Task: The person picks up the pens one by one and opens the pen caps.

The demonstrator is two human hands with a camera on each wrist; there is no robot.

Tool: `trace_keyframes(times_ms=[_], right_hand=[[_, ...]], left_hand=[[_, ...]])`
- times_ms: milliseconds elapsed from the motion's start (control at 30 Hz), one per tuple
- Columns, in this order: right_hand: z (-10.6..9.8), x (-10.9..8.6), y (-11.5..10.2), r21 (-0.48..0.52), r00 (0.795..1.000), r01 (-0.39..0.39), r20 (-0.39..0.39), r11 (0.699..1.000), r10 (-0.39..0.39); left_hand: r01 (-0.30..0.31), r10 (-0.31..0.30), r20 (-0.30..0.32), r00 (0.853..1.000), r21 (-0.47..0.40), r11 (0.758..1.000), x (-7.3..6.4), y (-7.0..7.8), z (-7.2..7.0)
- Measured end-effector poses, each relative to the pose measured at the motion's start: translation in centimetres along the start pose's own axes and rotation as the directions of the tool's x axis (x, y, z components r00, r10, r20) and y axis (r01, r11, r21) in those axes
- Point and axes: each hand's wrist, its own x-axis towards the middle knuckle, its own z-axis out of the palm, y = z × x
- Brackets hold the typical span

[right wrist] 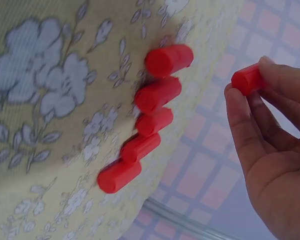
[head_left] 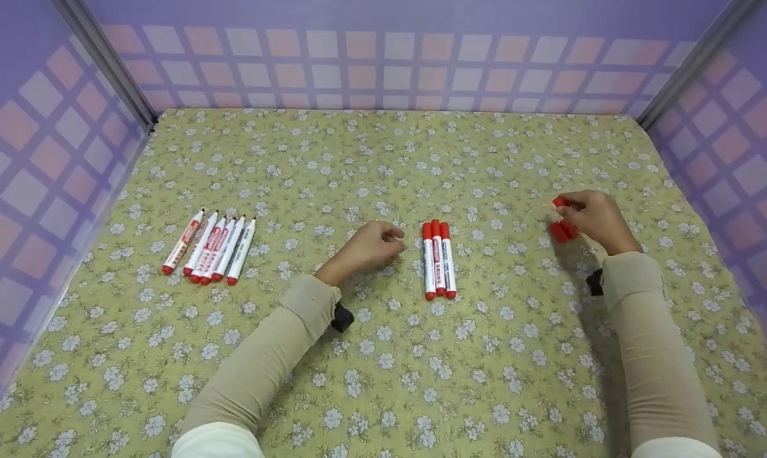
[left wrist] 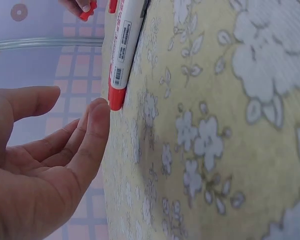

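Note:
My right hand (head_left: 596, 215) pinches a red marker cap (right wrist: 246, 80) between thumb and fingertips, raised above the cloth. Several more red caps (right wrist: 156, 121) lie side by side in a row just below it, seen best in the right wrist view. My left hand (head_left: 374, 247) hovers over the middle with its fingers loosely bent and nothing between them. Just right of it, three capped white-and-red markers (head_left: 439, 264) lie parallel and close together. In the left wrist view one capped marker (left wrist: 125, 47) shows just beyond the fingertips.
At the left, several uncapped markers (head_left: 212, 249) lie in a slanted group, dark tips pointing away from me. A yellow-green flowered cloth (head_left: 383, 159) covers the table. Purple checked panels (head_left: 383, 60) stand along the back and both sides.

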Motion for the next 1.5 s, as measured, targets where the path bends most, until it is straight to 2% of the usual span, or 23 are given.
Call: trace_keyframes(times_ms=[367, 733, 867, 1067, 1300, 1500], right_hand=[[-0.7, -0.4, 1.9, 0.018, 0.993, -0.111, -0.025, 0.994, 0.112], [-1.4, -0.6, 3.5, -0.002, 0.985, -0.142, -0.101, 0.990, 0.141], [-1.6, -0.7, 4.1, -0.012, 0.978, -0.179, -0.114, 0.984, 0.176], [-1.9, -0.8, 5.0, -0.006, 0.967, -0.240, -0.085, 0.971, 0.239], [-2.0, -1.1, 5.9, 0.000, 0.959, -0.279, -0.052, 0.960, 0.278], [-2.0, -1.2, 6.5, 0.004, 0.948, -0.317, -0.013, 0.948, 0.317]], left_hand=[[0.052, -0.052, 0.012, 0.999, 0.028, 0.998, 1.1, 0.4, 1.5], [0.078, -0.077, 0.022, 0.997, -0.037, 0.996, 1.9, 0.9, 3.0], [0.097, -0.097, 0.000, 0.995, 0.000, 0.995, 2.3, 1.1, 3.4], [0.132, -0.130, -0.035, 0.991, 0.088, 0.987, 3.0, 1.3, 3.8], [0.145, -0.141, -0.042, 0.989, 0.112, 0.983, 3.5, 1.4, 4.0], [0.132, -0.127, -0.045, 0.991, 0.118, 0.984, 3.7, 1.5, 4.2]])
